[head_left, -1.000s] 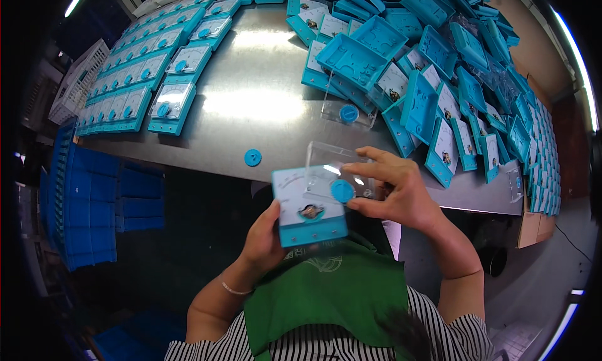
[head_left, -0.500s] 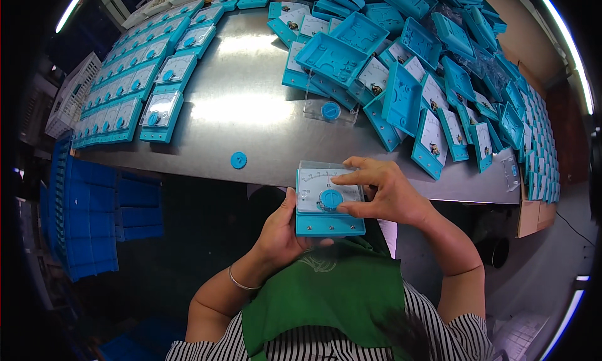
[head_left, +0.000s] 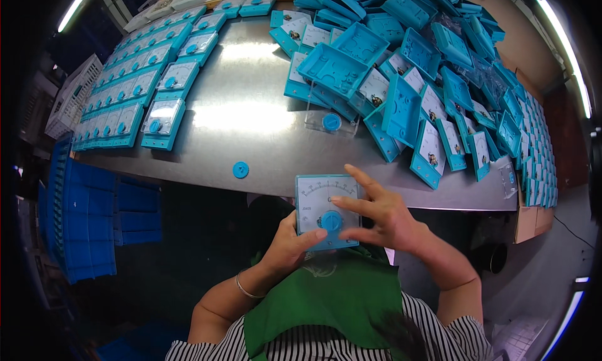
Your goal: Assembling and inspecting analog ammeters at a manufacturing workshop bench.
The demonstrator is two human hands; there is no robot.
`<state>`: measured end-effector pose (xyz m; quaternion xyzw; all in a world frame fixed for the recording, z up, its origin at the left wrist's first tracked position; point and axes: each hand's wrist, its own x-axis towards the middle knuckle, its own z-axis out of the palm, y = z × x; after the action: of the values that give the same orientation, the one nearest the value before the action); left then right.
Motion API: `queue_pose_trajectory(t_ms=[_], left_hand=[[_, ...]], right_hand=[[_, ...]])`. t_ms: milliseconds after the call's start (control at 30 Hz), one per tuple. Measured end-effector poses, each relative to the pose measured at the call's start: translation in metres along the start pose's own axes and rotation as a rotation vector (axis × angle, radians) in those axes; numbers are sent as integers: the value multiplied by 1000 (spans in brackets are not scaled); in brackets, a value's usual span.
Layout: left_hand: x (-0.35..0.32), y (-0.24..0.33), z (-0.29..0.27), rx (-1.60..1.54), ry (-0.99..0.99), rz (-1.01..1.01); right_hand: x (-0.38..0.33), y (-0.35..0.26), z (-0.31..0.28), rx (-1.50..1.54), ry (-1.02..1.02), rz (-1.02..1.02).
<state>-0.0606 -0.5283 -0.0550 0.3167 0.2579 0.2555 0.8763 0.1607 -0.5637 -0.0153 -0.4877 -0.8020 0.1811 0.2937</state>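
My left hand (head_left: 286, 243) grips a teal-cased dial meter (head_left: 318, 204) in front of my apron, its thumb pressed over the lower front edge. The meter has a white scale face and a round blue knob (head_left: 330, 221) under a clear cover. Over the meter's right side is my right hand (head_left: 394, 218), fingers spread, with one fingertip over the dial face and the thumb by the lower right corner. Whether those fingertips touch the cover I cannot tell. A loose blue disc (head_left: 240, 169) lies at the table's front edge.
Rows of finished-looking meters (head_left: 119, 97) stand at the left of the metal table (head_left: 238, 148). Teal cases (head_left: 338, 69) and open meter bodies (head_left: 431, 151) are heaped at the right, beside a clear cover with a blue knob (head_left: 331, 122). Blue crates (head_left: 88, 217) stand below left.
The meter has tilted so its face shows more fully and sits slightly lower. My left thumb has moved from its side onto the front; my right fingers have spread apart.
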Motion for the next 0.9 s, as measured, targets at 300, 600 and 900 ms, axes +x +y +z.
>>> queue_pose_trajectory(t_ms=[300,600,900], left_hand=[[-7,8,4,62,25,-11],[-8,2,7,60,64,-30],[-8,-1,6,46,26,-64]], right_hand=[[-21,-2,56,741,125,388],[-29,-2,66,875,131,416],[-36,-1,72,818,208,356]])
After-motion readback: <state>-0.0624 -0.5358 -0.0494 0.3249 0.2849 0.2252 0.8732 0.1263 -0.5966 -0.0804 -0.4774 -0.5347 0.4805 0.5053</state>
